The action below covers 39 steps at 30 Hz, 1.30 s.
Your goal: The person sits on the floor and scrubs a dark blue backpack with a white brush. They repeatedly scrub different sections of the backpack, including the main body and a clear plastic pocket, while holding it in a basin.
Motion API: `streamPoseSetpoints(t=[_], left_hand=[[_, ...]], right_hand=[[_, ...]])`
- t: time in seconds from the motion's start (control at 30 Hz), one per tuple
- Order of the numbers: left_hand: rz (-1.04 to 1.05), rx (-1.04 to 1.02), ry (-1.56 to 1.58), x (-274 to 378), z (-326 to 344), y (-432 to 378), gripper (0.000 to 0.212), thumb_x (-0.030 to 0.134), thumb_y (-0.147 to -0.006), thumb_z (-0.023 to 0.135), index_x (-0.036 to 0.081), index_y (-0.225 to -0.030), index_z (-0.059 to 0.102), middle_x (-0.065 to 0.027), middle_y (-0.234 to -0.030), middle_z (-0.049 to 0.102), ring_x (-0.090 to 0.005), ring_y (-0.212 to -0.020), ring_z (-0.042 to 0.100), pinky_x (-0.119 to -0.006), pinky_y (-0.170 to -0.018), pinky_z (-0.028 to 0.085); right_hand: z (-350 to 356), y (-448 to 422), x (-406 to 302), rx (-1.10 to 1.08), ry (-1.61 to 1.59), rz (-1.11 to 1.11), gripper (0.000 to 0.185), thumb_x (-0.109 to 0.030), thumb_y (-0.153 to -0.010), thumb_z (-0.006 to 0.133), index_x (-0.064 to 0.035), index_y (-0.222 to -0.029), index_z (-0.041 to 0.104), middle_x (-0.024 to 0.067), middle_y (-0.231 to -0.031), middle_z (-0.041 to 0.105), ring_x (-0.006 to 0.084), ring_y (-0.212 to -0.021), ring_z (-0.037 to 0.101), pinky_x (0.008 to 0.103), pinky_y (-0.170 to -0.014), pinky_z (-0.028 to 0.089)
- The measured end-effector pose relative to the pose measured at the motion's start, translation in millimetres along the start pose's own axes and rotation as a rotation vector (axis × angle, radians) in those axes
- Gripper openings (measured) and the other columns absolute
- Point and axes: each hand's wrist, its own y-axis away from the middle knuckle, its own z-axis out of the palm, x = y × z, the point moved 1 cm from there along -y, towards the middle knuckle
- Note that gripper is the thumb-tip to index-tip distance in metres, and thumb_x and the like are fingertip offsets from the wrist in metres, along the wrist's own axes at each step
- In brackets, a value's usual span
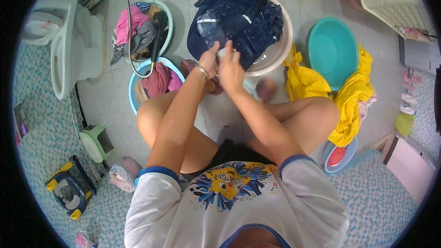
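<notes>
A dark navy backpack (234, 24), partly wet, lies over the left side of a pale round basin (287, 46) on the tiled floor. Both my hands meet at its near edge. My left hand (209, 62), a silvery bangle on its wrist, has its fingers raised close beside my right hand. Between them shows a small whitish thing (221, 53), too blurred to name; which hand holds it I cannot tell. My right hand (231, 67) is bent and blurred, its index finger towards the bag. Some water is visible in the basin.
Two light-blue tubs of clothes (168, 29) (132, 91) stand at left, a shower hose (129, 24) hanging over them. Beyond is a toilet (62, 62). To the right a teal basin (332, 53) stands among yellow cloth (351, 96). A green stool (94, 143) is at lower left.
</notes>
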Motion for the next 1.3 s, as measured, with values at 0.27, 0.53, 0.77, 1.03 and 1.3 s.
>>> streamPoseSetpoints(t=[0.27, 0.53, 0.77, 1.03, 1.3], left_hand=[[-0.003, -0.061, 0.03, -4, -6, -4, 0.038, 0.039, -0.099, 0.032, 0.019, -0.122, 0.053, -0.0073, -0.116, 0.058, -0.022, -0.104, 0.055, -0.04, -0.093, 0.043], [-0.073, -0.268, 0.071, -2, -18, -8, 0.05, 0.05, -0.097, 0.026, 0.016, -0.128, 0.046, -0.0092, -0.12, 0.057, -0.0253, -0.106, 0.056, -0.039, -0.094, 0.042], [-0.112, 0.004, 0.138, 0, 9, 7, 0.057, 0.048, -0.097, 0.027, 0.005, -0.131, 0.042, -0.0133, -0.131, 0.049, -0.0259, -0.121, 0.046, -0.041, -0.103, 0.032], [-0.109, -0.026, -0.037, -10, -6, -1, 0.051, 0.045, -0.097, 0.029, 0.004, -0.109, 0.057, -0.0102, -0.105, 0.062, -0.0231, -0.099, 0.057, -0.036, -0.09, 0.043], [-0.053, -0.025, -0.029, -12, -25, -12, 0.052, 0.045, -0.098, 0.029, 0.004, -0.12, 0.053, -0.0094, -0.121, 0.057, -0.0255, -0.114, 0.052, -0.039, -0.1, 0.037]], right_hand=[[4, 20, -13, 0.013, -0.245, 0.11, 0.055, -0.019, -0.092, 0.046, -0.0051, -0.139, 0.023, 0.0293, -0.107, 0.048, 0.0474, -0.083, 0.058, 0.05, -0.071, 0.049], [-5, -11, -19, -0.078, -0.068, 0.118, 0.051, -0.023, -0.092, 0.044, -0.0076, -0.137, 0.026, 0.0283, -0.107, 0.05, 0.0458, -0.083, 0.06, 0.0505, -0.071, 0.049], [-20, 1, -31, -0.082, -0.126, 0.01, 0.052, -0.021, -0.09, 0.04, -0.0062, -0.138, 0.027, 0.0324, -0.113, 0.046, 0.0486, -0.087, 0.057, 0.0526, -0.075, 0.048], [0, 24, -15, 0.026, -0.181, 0.003, 0.053, -0.019, -0.091, 0.046, -0.0083, -0.138, 0.025, 0.0285, -0.107, 0.048, 0.0484, -0.084, 0.058, 0.0521, -0.071, 0.048], [57, 2, 89, -0.045, -0.191, 0.27, 0.057, -0.023, -0.092, 0.045, -0.0047, -0.142, 0.022, 0.028, -0.101, 0.056, 0.0434, -0.091, 0.057, 0.0465, -0.08, 0.046]])
